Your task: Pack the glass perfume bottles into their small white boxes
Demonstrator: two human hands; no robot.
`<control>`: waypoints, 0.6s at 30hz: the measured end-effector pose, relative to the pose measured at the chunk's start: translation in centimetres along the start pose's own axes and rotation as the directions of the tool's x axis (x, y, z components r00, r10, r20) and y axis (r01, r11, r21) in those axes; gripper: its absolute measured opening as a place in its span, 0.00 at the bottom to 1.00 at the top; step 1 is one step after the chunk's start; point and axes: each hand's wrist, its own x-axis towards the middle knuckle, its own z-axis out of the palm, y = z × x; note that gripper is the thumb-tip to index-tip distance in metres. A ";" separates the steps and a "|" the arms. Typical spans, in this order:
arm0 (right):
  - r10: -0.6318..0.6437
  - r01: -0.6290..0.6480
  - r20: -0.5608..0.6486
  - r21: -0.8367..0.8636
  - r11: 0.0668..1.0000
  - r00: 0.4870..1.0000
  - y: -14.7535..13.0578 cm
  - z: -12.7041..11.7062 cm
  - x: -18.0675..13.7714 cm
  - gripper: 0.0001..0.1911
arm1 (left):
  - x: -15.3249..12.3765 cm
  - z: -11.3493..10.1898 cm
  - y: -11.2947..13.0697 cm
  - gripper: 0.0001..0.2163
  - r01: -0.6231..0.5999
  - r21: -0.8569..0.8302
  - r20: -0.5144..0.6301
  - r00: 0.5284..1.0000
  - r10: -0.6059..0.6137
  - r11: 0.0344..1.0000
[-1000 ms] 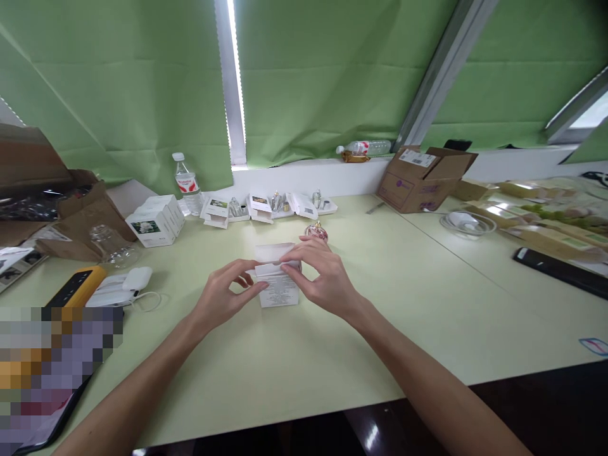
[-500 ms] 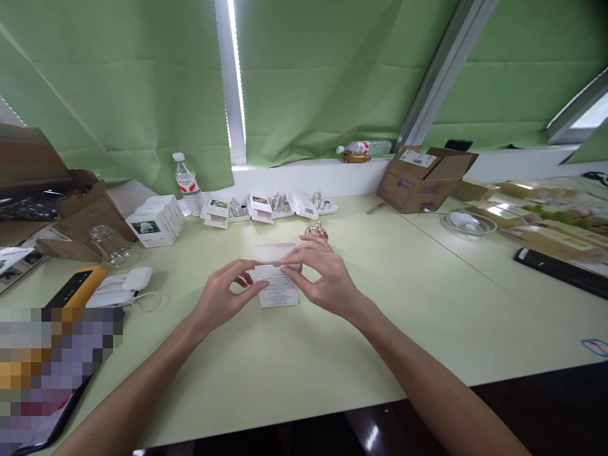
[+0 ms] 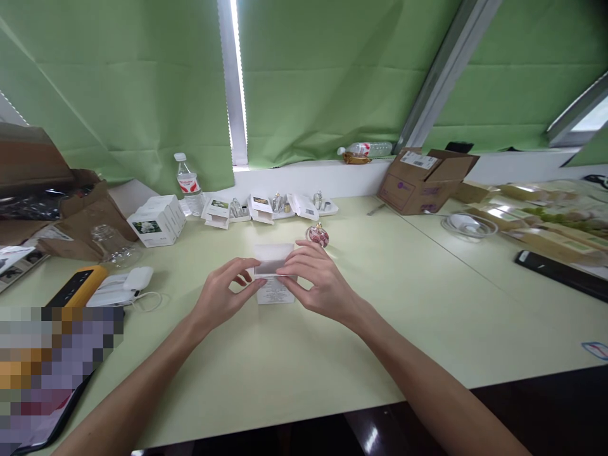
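Observation:
A small white carton (image 3: 275,294) with printed text on its front stands on the table in front of me. Its lid flap is raised at the back, and the grey inside shows below it. My left hand (image 3: 228,288) grips the carton's left edge between thumb and fingers. On the other side, my right hand (image 3: 316,275) has its thumb on the front and its fingers across the upper right edge. Just behind my right hand sits a round pink-and-gold glass bottle (image 3: 317,235).
Along the wall lie several opened white boxes (image 3: 260,209) with small glass bottles. White cartons (image 3: 156,221) and a water bottle (image 3: 188,183) stand at left, a cardboard box (image 3: 418,180) at back right. A yellow-black device (image 3: 78,288) and white charger (image 3: 126,285) lie left.
The top edge of the carton's front now sits lower, and more of its inside shows. My right hand has shifted slightly down and left, uncovering more of the pink bottle.

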 end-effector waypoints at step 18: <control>0.024 -0.024 -0.016 -0.023 0.999 1.000 0.2 0.6 0.0 0.07 | 0.1 0.0 -0.2 0.10 -0.057 0.024 -0.076 0.995 0.059 0.998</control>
